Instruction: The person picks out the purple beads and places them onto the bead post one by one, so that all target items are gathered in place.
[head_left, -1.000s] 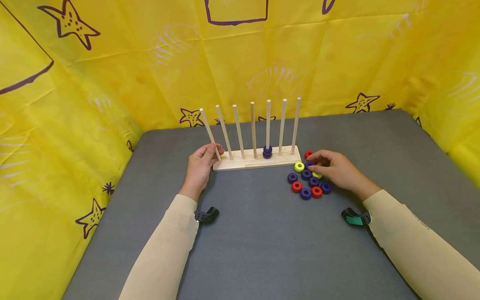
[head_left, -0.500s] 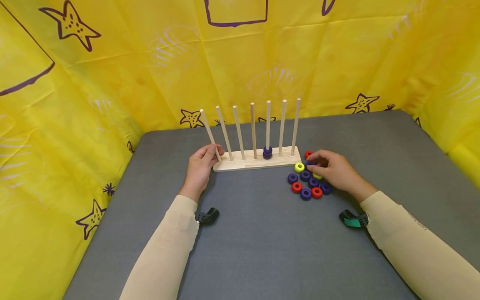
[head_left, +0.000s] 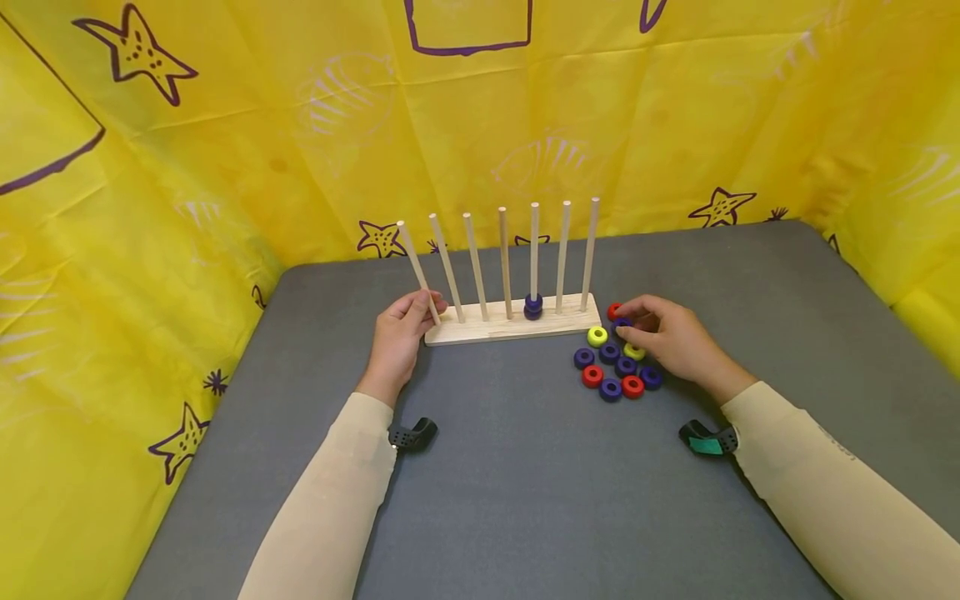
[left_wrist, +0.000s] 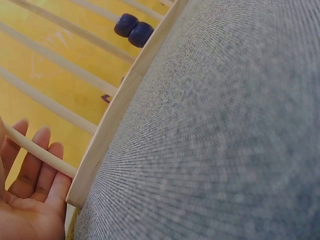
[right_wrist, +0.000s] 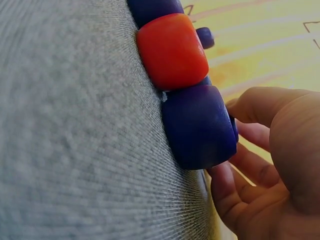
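A wooden rack (head_left: 514,327) with a row of upright pegs stands near the back of the table. My left hand (head_left: 399,340) grips the leftmost peg (head_left: 417,268) low down, with the thumb in front and the fingers behind; the left wrist view shows them around the peg. Two dark blue beads (head_left: 533,307) are stacked at the foot of one peg right of the middle. Beside the rack's right end, my right hand (head_left: 671,337) pinches a dark blue bead (head_left: 622,325) between thumb and fingers; in the right wrist view a nearer blue bead (right_wrist: 200,127) mostly hides it.
Loose beads lie grouped under and in front of my right hand: several dark blue, two yellow, including one yellow bead (head_left: 597,337), and several red, including one red bead (head_left: 592,376). A grey tabletop (head_left: 517,483) carries everything. Yellow patterned cloth (head_left: 480,125) hangs behind and at the sides.
The dark blue bead at my right fingertips has shifted slightly away from the bead group, and more of the yellow bead beneath the hand shows. My left hand stays on its peg.
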